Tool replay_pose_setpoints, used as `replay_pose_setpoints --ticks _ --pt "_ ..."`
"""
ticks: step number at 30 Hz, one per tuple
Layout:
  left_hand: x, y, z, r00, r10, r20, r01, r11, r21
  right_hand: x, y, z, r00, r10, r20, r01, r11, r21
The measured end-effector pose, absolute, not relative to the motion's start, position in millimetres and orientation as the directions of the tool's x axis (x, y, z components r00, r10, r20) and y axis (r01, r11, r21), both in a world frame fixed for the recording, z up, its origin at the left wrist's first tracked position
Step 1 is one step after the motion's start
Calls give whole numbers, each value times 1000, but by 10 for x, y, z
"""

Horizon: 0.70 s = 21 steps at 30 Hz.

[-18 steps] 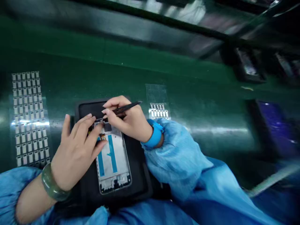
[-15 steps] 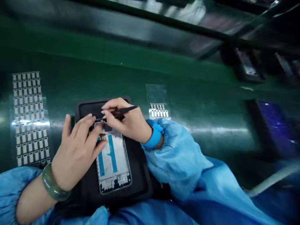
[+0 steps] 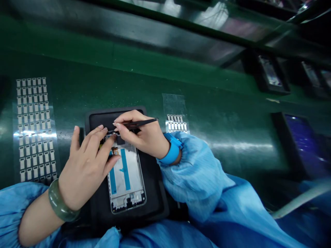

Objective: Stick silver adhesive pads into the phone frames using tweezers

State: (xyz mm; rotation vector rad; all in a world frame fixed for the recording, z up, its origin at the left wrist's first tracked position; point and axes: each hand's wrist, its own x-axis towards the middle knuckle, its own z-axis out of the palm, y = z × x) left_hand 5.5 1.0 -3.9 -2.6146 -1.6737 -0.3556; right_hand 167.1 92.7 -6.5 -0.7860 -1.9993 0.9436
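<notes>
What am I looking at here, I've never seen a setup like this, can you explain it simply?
There's no machine: these are a person's bare hands, seen from a camera worn on their head, looking forward and down. The right hand holds a slim dark tool. The left hand spreads its fingers over the upper end of a phone-like frame, which lies on a black tray. On the green surface are a large sheet of small pale pieces and, right of the tray, a smaller sheet.
</notes>
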Motion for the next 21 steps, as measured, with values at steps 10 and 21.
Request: replay_pose_setpoints --ticks 10,21 --pt "63 11 -22 394 898 194 899 -420 119 1659 928 -55 -521 770 368 238 545 -804" --pt "52 11 -27 393 901 186 900 -418 124 1646 909 -82 -531 744 406 221 584 -781"
